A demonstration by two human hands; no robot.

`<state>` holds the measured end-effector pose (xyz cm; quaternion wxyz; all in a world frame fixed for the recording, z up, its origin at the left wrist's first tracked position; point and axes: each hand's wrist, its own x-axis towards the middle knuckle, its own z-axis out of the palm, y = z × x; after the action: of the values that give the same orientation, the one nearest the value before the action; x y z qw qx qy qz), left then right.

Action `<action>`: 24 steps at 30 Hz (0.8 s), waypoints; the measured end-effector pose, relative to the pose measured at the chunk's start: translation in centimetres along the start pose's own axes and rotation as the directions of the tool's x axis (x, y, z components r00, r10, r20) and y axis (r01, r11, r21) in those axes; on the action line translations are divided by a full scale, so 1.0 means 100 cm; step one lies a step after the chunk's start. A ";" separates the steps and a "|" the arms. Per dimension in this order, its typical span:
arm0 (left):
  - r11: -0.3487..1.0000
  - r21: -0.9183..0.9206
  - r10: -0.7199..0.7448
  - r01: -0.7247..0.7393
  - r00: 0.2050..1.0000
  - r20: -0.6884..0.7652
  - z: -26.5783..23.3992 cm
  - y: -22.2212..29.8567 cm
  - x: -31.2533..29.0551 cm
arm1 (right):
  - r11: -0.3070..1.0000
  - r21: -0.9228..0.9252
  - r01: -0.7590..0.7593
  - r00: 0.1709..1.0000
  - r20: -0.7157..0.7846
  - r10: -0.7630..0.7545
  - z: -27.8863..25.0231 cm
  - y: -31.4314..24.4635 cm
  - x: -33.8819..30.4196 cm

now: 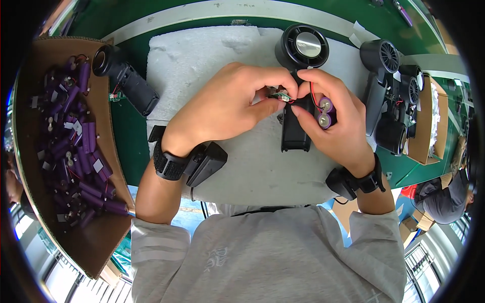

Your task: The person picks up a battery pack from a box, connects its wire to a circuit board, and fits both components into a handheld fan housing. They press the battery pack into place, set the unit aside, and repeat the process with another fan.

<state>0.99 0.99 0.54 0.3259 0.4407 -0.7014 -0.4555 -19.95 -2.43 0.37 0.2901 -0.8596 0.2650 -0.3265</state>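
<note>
My left hand point(222, 103) pinches a small green circuit board point(281, 95) between thumb and fingertips. My right hand point(339, 118) is curled round a battery pack point(325, 119) of purple cells. From the pack, red and black wires point(313, 96) run up by the right fingers toward the board. The right thumb and index finger come close to the board, and what their tips touch is partly hidden. Beneath both hands lies a black handheld fan point(302, 38) with a round silver-centred head. Its handle point(295, 132) points toward me, partly covered by my fingers.
A white foam pad point(187, 53) covers the green table. At left stands a cardboard box point(118, 177) of purple battery packs, beside an opened black fan body point(135, 91). Several black fans point(381, 56) cluster at right, next to another cardboard box point(422, 136). Another person point(444, 199) shows at far right.
</note>
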 end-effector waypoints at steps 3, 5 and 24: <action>1.000 -0.004 -0.018 0.018 1.000 -0.003 -0.001 0.003 0.001 | 0.999 0.025 -0.029 1.000 -0.008 0.030 0.002 0.000 0.000; 1.000 -0.008 -0.030 0.030 1.000 -0.004 0.000 0.003 0.000 | 0.998 0.040 -0.046 0.999 -0.010 0.046 0.003 -0.001 0.000; 0.996 -0.057 -0.068 0.065 0.996 -0.050 0.001 0.000 0.000 | 1.000 0.003 -0.005 1.000 0.010 0.005 0.003 0.000 0.000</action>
<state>0.84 1.02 0.50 0.3406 0.4663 -0.6648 -0.4738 -19.75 -2.28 0.18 0.2936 -0.8602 0.2651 -0.3219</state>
